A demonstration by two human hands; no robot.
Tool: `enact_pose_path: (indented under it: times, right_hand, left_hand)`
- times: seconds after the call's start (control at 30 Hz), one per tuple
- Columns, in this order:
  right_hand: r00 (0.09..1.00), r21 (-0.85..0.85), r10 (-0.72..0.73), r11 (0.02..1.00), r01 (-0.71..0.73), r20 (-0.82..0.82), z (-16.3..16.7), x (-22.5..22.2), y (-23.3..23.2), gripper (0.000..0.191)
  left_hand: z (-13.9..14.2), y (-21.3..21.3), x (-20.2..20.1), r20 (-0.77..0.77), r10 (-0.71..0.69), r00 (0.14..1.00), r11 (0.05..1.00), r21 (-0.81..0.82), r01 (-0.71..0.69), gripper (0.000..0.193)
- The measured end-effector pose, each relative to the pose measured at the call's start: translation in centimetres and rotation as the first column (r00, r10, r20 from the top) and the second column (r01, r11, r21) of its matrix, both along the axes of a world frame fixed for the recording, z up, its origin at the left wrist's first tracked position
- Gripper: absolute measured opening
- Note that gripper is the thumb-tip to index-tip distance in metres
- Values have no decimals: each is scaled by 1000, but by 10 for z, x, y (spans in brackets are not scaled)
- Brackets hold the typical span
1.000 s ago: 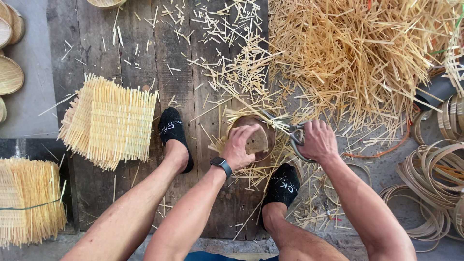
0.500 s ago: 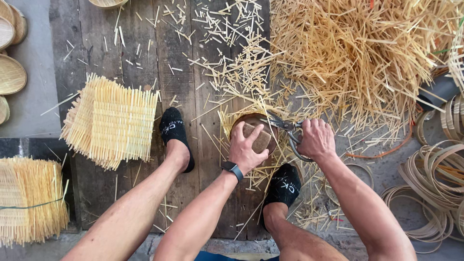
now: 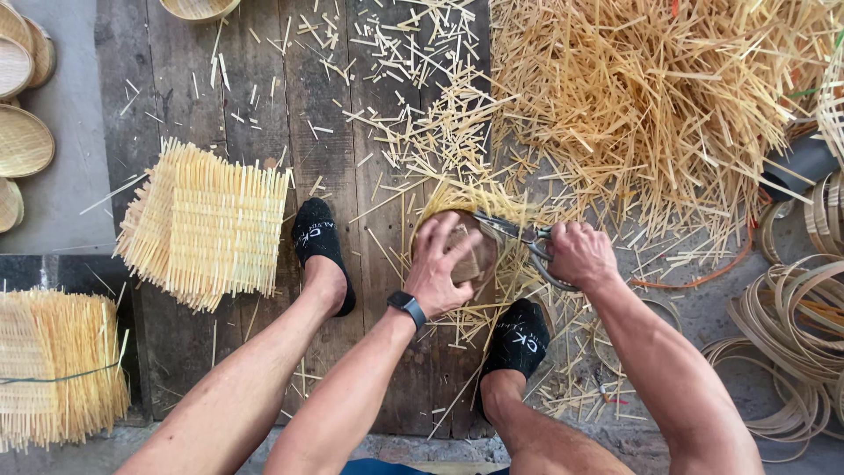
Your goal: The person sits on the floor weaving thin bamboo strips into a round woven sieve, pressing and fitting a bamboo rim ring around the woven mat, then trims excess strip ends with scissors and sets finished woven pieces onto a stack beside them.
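My left hand (image 3: 442, 264) presses down on a small round woven bamboo piece (image 3: 477, 255) lying on the wooden planks between my feet; loose strip ends stick out around its rim. My right hand (image 3: 578, 253) grips metal scissors (image 3: 519, 236), whose blades point left and reach the upper right edge of the woven piece. A dark watch (image 3: 407, 308) sits on my left wrist. Both feet wear black socks, the left foot (image 3: 321, 251) beside the woven piece and the right foot (image 3: 517, 339) just below it.
A big heap of cut bamboo strips (image 3: 651, 97) fills the upper right. Two stacks of square woven mats (image 3: 207, 224) (image 3: 53, 374) lie at the left. Round woven trays (image 3: 22, 141) sit at the far left. Coiled bamboo hoops (image 3: 796, 317) lie at the right.
My left hand shifted up onto the round woven piece and spread its fingers over it. The scissors' blades moved in toward the rim of the piece.
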State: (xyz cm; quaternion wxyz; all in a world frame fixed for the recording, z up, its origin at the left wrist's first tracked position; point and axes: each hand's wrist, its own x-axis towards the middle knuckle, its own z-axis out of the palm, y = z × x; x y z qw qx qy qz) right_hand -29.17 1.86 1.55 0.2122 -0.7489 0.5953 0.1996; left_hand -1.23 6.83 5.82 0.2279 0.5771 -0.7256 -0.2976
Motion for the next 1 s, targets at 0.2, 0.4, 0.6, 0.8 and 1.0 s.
enact_pose_path:
  times: [0.2,0.4,0.6,0.8,1.0]
  right_hand:
    - [999,-79,-10,997,14,53,9,-4,7,51]
    - [998,-257,22,966,-6,60,2,14,14,54]
    - [998,27,-62,998,62,27,0,-9,5,43]
    - [998,-210,28,977,-17,49,-3,6,11,60]
    - [999,-14,-47,999,48,27,-8,-9,9,38]
  left_hand:
    - [-8,19,-23,-42,360,932,932,64,-357,106]
    - [-13,18,-20,0,211,977,975,66,-211,105]
    - [-9,18,-15,-69,331,941,942,84,-326,107]
    - [-11,12,-8,-116,269,956,961,94,-259,102]
    - [-5,5,6,-25,150,988,977,154,-144,99]
